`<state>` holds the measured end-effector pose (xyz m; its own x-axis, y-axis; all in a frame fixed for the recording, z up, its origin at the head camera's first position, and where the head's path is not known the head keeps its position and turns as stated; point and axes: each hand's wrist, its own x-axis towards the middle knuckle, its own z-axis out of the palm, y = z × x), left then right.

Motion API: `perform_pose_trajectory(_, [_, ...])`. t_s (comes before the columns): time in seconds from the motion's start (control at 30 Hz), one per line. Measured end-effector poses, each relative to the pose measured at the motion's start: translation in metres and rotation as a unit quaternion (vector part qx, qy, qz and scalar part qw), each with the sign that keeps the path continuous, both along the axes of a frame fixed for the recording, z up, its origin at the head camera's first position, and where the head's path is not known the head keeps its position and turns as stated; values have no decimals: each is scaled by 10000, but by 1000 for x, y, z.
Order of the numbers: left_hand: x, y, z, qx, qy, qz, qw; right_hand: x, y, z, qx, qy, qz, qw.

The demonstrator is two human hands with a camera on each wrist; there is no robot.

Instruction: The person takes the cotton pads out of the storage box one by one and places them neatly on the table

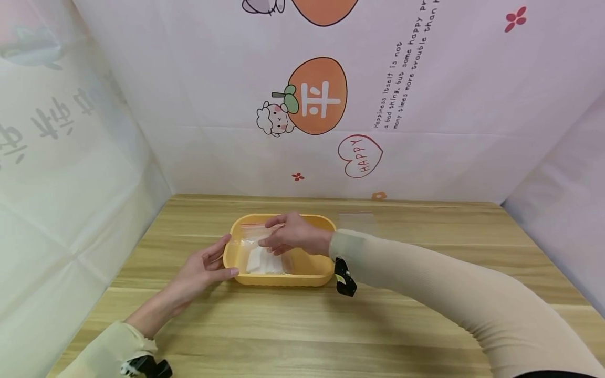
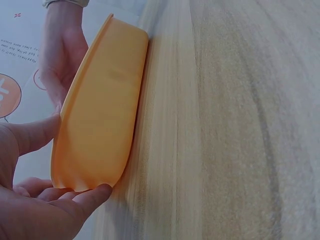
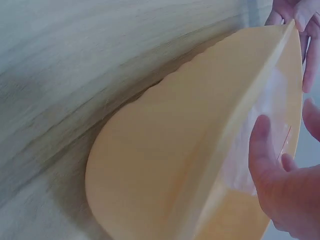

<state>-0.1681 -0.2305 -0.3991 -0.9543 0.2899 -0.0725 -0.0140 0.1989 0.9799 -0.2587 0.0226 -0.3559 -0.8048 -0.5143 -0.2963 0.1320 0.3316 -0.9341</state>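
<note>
A yellow plastic basket (image 1: 312, 280) sits on the wooden table, with a clear zip-lock bag (image 1: 269, 266) of white contents lying inside it. My left hand (image 1: 203, 270) holds the basket's left end, thumb at the near rim and fingers along the end wall. In the left wrist view, the fingertips (image 2: 102, 192) reach low on that wall. My right hand (image 1: 300, 234) is over the inside of the basket, its fingers spread and loosely bent above the bag. From the right wrist view, thumb and fingers stand apart with nothing between them, and the bag (image 3: 245, 160) shows behind them.
A flat transparent zip-lock bag (image 1: 357, 223) lies on the table behind the basket, to the right, partly behind my right sleeve (image 1: 402, 257). A printed white cloth (image 1: 212, 131) rises along the table's back edge, with more cloth at both sides.
</note>
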Motion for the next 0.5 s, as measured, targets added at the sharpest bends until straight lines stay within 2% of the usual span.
perform_pose_trajectory(0.13, [0, 0, 1, -16, -12, 3, 10000, -2, -5, -3, 76, -289, -99, 9995])
perform_pose_trajectory(0.27, [1, 0, 1, -43, -18, 16, 10000, -4, -9, -4, 203, -346, -87, 9992])
perform_pose_trajectory(0.5, [0, 0, 0, 13, -39, 45, 10000, -8, -14, -5, 519, -124, 44, 9986])
